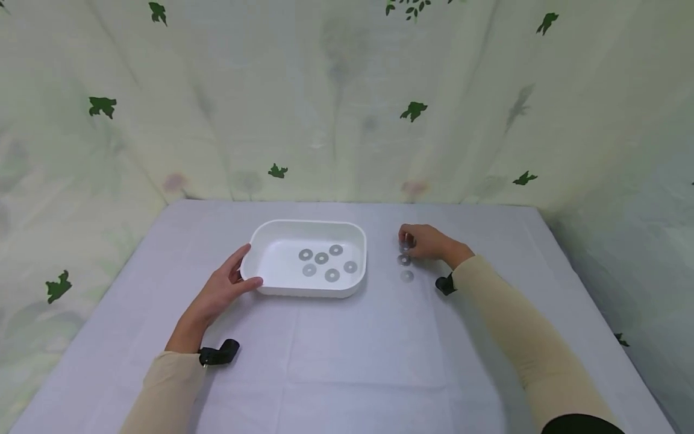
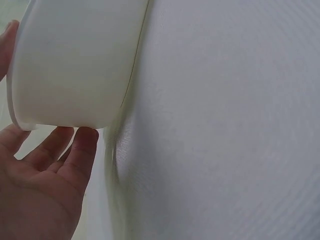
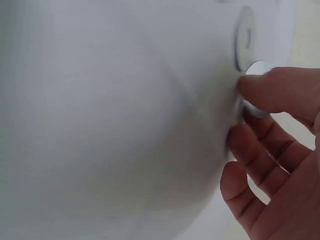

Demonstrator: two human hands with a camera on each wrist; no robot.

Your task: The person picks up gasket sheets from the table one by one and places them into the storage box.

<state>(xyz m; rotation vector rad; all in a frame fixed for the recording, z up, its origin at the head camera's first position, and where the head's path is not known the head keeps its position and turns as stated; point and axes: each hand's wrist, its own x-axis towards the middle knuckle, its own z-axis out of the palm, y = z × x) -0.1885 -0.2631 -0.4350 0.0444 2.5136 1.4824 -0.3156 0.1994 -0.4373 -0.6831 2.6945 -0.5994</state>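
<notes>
A white rectangular tray [image 1: 273, 286] with rounded corners stands on the table, several flat grey washers [image 1: 321, 258] lying in it. My left hand [image 1: 222, 289] holds the tray's left end, thumb at the front rim. In the left wrist view its fingertips [image 2: 86, 134] touch the tray's outer wall [image 2: 75, 75]. To the right of the tray, my right hand [image 1: 431, 242] pinches a washer [image 3: 257, 68] at the table, partly hidden by thumb and fingers. Two more washers, a darker one [image 1: 403, 260] and a paler one [image 1: 406, 276], lie in line just in front of it.
A white cloth covers the table [image 1: 358, 355]. Behind and beside it hangs a pale curtain [image 1: 336, 120] with green leaf shapes. Each wrist wears a black camera, one by the left sleeve [image 1: 219, 352] and one by the right sleeve [image 1: 446, 284].
</notes>
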